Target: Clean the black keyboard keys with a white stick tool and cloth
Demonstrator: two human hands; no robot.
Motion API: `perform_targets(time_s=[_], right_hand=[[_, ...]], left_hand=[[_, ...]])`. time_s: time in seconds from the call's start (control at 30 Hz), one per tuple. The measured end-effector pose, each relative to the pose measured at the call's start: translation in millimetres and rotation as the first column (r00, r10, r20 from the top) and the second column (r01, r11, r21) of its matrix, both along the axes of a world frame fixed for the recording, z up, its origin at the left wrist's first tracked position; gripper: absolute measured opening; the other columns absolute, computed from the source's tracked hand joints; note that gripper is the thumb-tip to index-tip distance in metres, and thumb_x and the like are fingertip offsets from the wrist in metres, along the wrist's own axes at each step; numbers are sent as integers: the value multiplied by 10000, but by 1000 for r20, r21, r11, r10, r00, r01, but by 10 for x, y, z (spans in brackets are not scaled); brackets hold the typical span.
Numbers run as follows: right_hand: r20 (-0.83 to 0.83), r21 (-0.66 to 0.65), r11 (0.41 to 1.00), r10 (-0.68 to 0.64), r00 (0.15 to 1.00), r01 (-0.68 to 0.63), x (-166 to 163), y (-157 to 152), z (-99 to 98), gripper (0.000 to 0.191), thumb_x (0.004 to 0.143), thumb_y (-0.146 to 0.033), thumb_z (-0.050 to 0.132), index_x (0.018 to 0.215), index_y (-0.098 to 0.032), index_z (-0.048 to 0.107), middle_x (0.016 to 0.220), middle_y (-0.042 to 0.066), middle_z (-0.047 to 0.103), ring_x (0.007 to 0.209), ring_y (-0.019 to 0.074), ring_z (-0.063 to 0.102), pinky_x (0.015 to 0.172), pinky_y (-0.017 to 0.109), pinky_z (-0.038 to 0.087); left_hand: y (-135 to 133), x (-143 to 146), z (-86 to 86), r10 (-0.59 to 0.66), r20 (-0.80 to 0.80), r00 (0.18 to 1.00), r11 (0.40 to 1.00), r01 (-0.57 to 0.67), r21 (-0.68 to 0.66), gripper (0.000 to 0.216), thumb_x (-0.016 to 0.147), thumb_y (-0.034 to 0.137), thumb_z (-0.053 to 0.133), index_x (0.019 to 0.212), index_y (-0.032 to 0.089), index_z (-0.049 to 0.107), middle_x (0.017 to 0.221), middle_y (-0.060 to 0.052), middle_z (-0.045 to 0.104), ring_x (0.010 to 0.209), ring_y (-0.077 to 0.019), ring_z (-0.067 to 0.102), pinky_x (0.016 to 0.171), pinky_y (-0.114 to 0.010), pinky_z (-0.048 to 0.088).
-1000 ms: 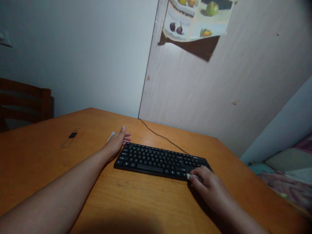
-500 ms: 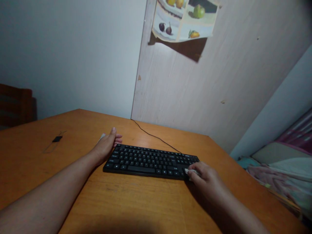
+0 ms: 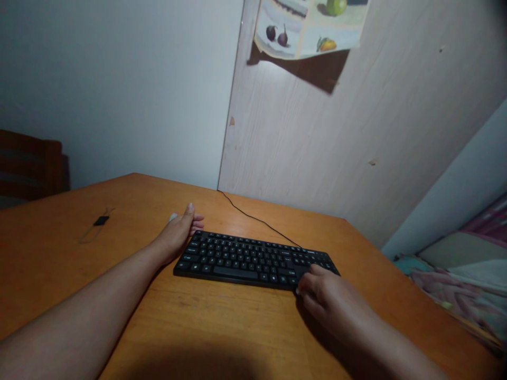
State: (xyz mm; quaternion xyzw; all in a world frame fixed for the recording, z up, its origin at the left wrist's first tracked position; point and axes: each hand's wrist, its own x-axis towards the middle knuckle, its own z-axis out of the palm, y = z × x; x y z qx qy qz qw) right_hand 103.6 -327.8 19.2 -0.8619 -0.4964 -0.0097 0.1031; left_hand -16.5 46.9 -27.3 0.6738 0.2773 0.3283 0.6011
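Note:
A black keyboard (image 3: 241,258) lies flat on the wooden table (image 3: 237,327). At its left end rests my left hand (image 3: 180,230), palm edge down, thumb raised and fingers stretched out by the rear corner; it touches or nearly touches the keyboard's side. Over the keyboard's right front corner, my right hand (image 3: 327,290) is closed with its fingertips pinched on a small white wad, perhaps tissue (image 3: 298,291). Most of that wad is hidden by the fingers. Something pale (image 3: 173,217) shows behind my left hand, its kind unclear.
From the keyboard's back a thin black cable (image 3: 259,219) runs to the wall. A small black object with thin loops (image 3: 101,220) lies on the table's left side. Beyond the table are a wooden chair (image 3: 51,163) at left and bedding (image 3: 447,285) at right.
My right hand has turned and shifted toward the keyboard's front edge, so the white wad shows less. My left hand stays at the keyboard's left end. The camera view has shifted slightly.

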Motion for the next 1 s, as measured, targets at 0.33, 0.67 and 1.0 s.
perform_targets(time_s=[0.33, 0.67, 1.0], right_hand=[[-66, 123, 990, -58, 996, 65, -112, 81, -116, 199, 936, -253, 490, 855, -221, 669, 870, 44, 613, 797, 192, 585, 711, 307, 403], [-36, 156, 977, -140, 989, 144, -33, -69, -161, 218, 948, -301, 485, 839, -219, 655, 866, 58, 620, 795, 203, 591, 720, 323, 407], [-50, 169, 961, -215, 975, 221, 3, -197, -226, 209, 939, -284, 475, 832, -212, 639, 877, 49, 611, 814, 200, 589, 740, 309, 417]], left_hand=[[48, 11, -37, -1, -17, 1000, 1000, 1, 25, 783, 825, 820, 392, 988, 116, 693, 908, -141, 730, 816, -274, 700, 788, -415, 542], [-4, 3, 14, 10, -23, 1000, 1000, -10, 15, 814, 792, 852, 398, 982, 117, 690, 931, -156, 732, 830, -286, 702, 801, -426, 552], [27, -9, 22, 4, -41, 999, 1000, -3, 10, 842, 779, 883, 364, 989, 136, 690, 945, -158, 740, 846, -299, 715, 791, -439, 571]])
